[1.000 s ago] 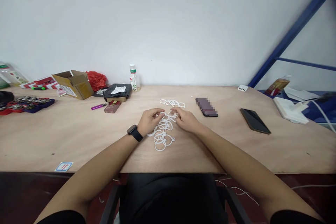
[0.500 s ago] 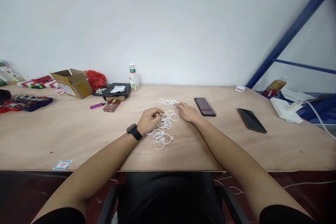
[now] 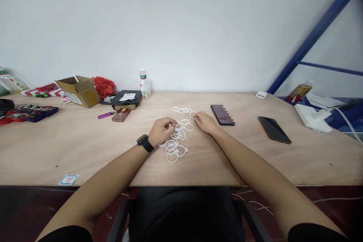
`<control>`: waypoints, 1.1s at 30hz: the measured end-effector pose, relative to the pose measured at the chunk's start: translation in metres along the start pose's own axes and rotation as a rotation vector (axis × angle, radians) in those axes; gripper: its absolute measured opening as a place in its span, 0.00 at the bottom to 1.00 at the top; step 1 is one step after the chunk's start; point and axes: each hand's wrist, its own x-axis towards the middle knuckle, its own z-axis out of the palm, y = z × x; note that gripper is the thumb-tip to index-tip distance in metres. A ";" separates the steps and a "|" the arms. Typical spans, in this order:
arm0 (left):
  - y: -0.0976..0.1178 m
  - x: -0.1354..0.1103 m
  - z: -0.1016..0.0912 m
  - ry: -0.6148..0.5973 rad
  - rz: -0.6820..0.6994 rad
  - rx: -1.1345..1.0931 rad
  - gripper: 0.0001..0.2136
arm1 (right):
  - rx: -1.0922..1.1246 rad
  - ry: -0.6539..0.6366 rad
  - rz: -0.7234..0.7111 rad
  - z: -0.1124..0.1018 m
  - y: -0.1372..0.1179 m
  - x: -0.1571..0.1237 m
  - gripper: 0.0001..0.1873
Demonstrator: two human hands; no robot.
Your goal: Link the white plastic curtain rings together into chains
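A chain of linked white plastic rings [image 3: 176, 144] lies on the wooden table [image 3: 85, 143] in front of me. A small group of loose white rings [image 3: 183, 110] sits just beyond it. My left hand [image 3: 162, 129], with a black watch on the wrist, is curled with its fingertips pinched on the top end of the chain. My right hand [image 3: 206, 121] reaches to the loose group and pinches one white ring [image 3: 193, 115] at its near right edge.
Two dark phones [image 3: 222, 114] [image 3: 274, 129] lie to the right. At the back left are a cardboard box [image 3: 78, 90], a red bag, a black parcel [image 3: 126, 98], a small bottle [image 3: 144, 82], a purple lighter [image 3: 105, 115] and a red packet [image 3: 121, 114]. Blue shelving stands far right.
My right hand left the chain, reached forward to the loose rings, and now draws back slightly with one ring pinched. My left hand has stayed on the chain.
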 end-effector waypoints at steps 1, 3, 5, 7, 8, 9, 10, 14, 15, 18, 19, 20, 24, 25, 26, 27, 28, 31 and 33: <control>0.000 0.000 0.000 -0.002 0.004 -0.001 0.09 | 0.029 0.016 -0.001 0.000 0.000 0.000 0.09; -0.001 0.000 0.000 -0.001 0.005 -0.004 0.10 | 0.092 0.055 -0.010 0.001 0.001 0.000 0.10; -0.002 0.000 0.000 0.002 0.000 0.001 0.10 | 0.153 0.100 -0.026 0.001 0.000 0.000 0.13; -0.003 0.000 0.000 0.007 -0.003 0.014 0.10 | 0.203 0.139 -0.044 0.001 -0.003 -0.001 0.16; -0.003 0.000 -0.001 0.011 0.000 0.022 0.10 | 0.223 0.153 -0.051 0.000 -0.005 -0.001 0.17; -0.003 0.001 -0.002 0.013 0.009 0.030 0.10 | 0.240 0.161 -0.059 0.000 -0.007 -0.002 0.18; -0.003 0.001 -0.002 0.010 0.022 0.037 0.11 | 0.254 0.163 -0.068 -0.001 -0.010 -0.002 0.18; -0.002 0.001 -0.003 -0.051 0.085 0.057 0.13 | 0.293 0.165 -0.100 -0.002 -0.019 -0.005 0.16; -0.001 0.000 -0.003 -0.064 0.089 0.062 0.14 | 0.298 0.163 -0.103 -0.002 -0.020 -0.005 0.16; 0.000 0.000 -0.002 -0.082 0.089 0.078 0.14 | 0.301 0.143 -0.107 -0.002 -0.021 -0.006 0.16; 0.000 0.000 -0.002 -0.085 0.092 0.084 0.14 | 0.301 0.137 -0.107 -0.002 -0.021 -0.006 0.16; 0.000 0.000 -0.002 -0.087 0.098 0.088 0.14 | 0.300 0.132 -0.108 -0.002 -0.021 -0.006 0.16; 0.001 0.000 -0.003 -0.073 0.118 0.091 0.14 | 0.291 0.121 -0.111 -0.002 -0.020 -0.006 0.16; 0.002 0.001 -0.003 -0.067 0.120 0.088 0.14 | 0.289 0.120 -0.112 -0.003 -0.020 -0.006 0.17; 0.002 0.001 -0.004 -0.062 0.122 0.085 0.13 | 0.288 0.119 -0.115 -0.003 -0.020 -0.006 0.17; 0.002 0.001 -0.004 -0.057 0.127 0.082 0.13 | 0.289 0.119 -0.119 -0.003 -0.020 -0.006 0.17; 0.003 0.001 -0.004 -0.052 0.137 0.080 0.13 | 0.290 0.120 -0.124 -0.003 -0.020 -0.006 0.17; 0.002 0.001 -0.005 -0.038 0.178 0.083 0.13 | 0.298 0.127 -0.129 -0.002 -0.020 -0.006 0.18; 0.000 0.001 -0.004 -0.052 0.187 0.098 0.13 | 0.302 0.131 -0.127 -0.002 -0.020 -0.006 0.18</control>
